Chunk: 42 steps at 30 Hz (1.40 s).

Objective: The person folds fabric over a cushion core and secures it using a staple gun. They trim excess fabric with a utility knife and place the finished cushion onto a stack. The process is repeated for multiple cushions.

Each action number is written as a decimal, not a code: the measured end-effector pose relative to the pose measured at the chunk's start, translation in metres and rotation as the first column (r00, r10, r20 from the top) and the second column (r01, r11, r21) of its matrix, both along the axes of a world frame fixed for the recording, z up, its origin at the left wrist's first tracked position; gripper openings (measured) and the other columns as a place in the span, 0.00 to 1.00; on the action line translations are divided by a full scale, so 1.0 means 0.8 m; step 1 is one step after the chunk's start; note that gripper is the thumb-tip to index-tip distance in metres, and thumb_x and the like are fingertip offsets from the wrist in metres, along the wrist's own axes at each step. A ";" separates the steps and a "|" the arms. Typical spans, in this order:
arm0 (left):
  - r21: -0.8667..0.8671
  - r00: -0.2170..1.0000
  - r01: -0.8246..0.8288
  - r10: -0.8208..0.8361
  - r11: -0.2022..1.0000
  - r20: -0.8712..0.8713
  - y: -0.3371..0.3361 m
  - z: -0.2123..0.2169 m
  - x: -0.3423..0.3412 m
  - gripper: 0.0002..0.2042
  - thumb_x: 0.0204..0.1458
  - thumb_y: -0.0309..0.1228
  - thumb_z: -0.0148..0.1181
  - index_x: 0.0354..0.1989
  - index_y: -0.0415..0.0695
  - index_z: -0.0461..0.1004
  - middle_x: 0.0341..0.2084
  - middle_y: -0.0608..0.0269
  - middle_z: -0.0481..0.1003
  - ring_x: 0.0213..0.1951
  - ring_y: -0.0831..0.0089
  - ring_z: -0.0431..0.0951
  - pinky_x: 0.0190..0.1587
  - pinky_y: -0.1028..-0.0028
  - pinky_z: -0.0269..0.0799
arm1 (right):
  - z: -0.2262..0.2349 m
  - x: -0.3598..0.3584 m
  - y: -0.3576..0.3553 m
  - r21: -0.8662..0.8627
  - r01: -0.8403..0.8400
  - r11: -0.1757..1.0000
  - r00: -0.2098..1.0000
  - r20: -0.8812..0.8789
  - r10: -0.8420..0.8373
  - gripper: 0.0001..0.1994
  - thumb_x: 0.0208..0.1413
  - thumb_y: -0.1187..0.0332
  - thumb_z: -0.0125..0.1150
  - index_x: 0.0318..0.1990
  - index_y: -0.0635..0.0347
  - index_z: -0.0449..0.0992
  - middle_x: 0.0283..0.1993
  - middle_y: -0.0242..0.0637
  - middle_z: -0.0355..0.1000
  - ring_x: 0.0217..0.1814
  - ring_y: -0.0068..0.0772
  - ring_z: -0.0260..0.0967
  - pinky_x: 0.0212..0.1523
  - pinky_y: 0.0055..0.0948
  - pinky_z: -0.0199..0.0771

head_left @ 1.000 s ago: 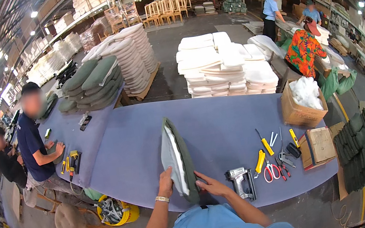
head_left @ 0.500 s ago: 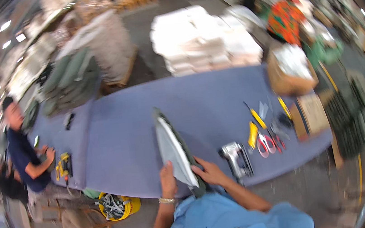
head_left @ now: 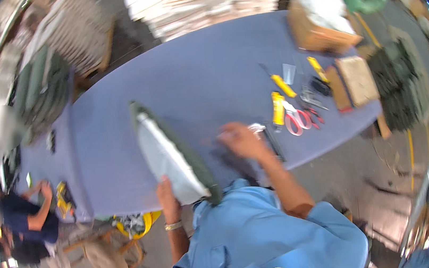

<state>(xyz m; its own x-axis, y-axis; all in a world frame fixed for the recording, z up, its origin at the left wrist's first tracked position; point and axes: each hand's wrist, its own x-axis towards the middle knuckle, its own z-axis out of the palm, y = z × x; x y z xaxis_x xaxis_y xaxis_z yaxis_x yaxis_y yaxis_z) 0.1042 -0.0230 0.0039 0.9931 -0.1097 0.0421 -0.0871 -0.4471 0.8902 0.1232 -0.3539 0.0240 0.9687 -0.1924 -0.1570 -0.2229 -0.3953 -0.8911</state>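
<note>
A padded seat panel (head_left: 166,156), grey-white underneath with a dark green cover along its edge, stands tilted at the table's front edge. My left hand (head_left: 168,199) grips its lower left side. Off the panel, my right hand (head_left: 243,141) hovers over the table to the right, its fingers smeared by motion. Just beyond that hand lies a staple gun (head_left: 263,132), largely hidden behind the hand and forearm.
Red-handled scissors (head_left: 297,119), yellow cutters (head_left: 278,109) and small tools lie on the blue-grey table (head_left: 205,60). Cardboard boxes (head_left: 355,82) stand at its right end. On the left a co-worker (head_left: 29,218) stands by a yellow power tool (head_left: 64,199); a stool (head_left: 107,261) is below.
My right hand has let go of the panel and moved right toward the staple gun. The panel has shifted left with my left hand, and the view has tilted downward.
</note>
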 end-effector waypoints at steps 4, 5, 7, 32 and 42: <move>0.068 0.948 -0.158 0.170 0.985 -0.267 -0.017 0.056 0.018 0.25 0.70 0.42 0.55 0.21 0.39 0.63 0.17 0.70 0.60 0.24 0.81 0.59 0.24 0.69 0.55 | -0.099 -0.006 -0.167 -0.479 0.388 0.788 0.894 -0.012 -0.448 0.30 0.59 0.59 0.66 0.66 0.63 0.67 0.65 0.57 0.70 0.66 0.60 0.69 0.64 0.47 0.71; 0.128 0.946 -0.132 0.163 0.983 -0.279 -0.012 0.067 0.021 0.24 0.69 0.42 0.56 0.23 0.38 0.65 0.17 0.69 0.61 0.24 0.81 0.59 0.24 0.69 0.56 | -0.127 -0.015 -0.202 -0.591 0.394 0.704 0.874 0.003 -0.487 0.32 0.58 0.54 0.67 0.65 0.64 0.67 0.64 0.58 0.69 0.66 0.61 0.67 0.66 0.49 0.69; 0.237 0.940 -0.053 0.129 0.970 -0.316 -0.005 0.084 0.033 0.21 0.68 0.42 0.58 0.26 0.37 0.71 0.17 0.67 0.64 0.24 0.80 0.61 0.25 0.69 0.59 | -0.184 -0.030 -0.238 -0.705 0.367 0.607 0.858 0.004 -0.514 0.31 0.55 0.51 0.70 0.60 0.62 0.69 0.59 0.57 0.71 0.62 0.62 0.69 0.59 0.52 0.72; 0.296 0.949 -0.315 0.291 0.902 0.123 -0.076 0.087 0.268 0.27 0.56 0.30 0.67 0.65 0.43 0.70 0.50 0.57 0.72 0.37 0.71 0.77 0.39 0.71 0.80 | 0.001 0.222 0.017 0.893 0.094 0.441 0.894 0.119 -0.432 0.22 0.62 0.75 0.64 0.62 0.57 0.66 0.47 0.39 0.74 0.29 0.26 0.70 0.21 0.22 0.71; 0.114 0.914 -0.404 0.395 0.907 0.092 -0.060 0.071 0.286 0.16 0.54 0.32 0.71 0.49 0.42 0.77 0.37 0.61 0.76 0.30 0.73 0.78 0.32 0.71 0.76 | 0.016 0.280 0.154 0.807 -0.154 0.571 0.924 0.322 -0.206 0.14 0.67 0.76 0.58 0.58 0.62 0.73 0.65 0.51 0.71 0.42 0.27 0.75 0.43 0.27 0.81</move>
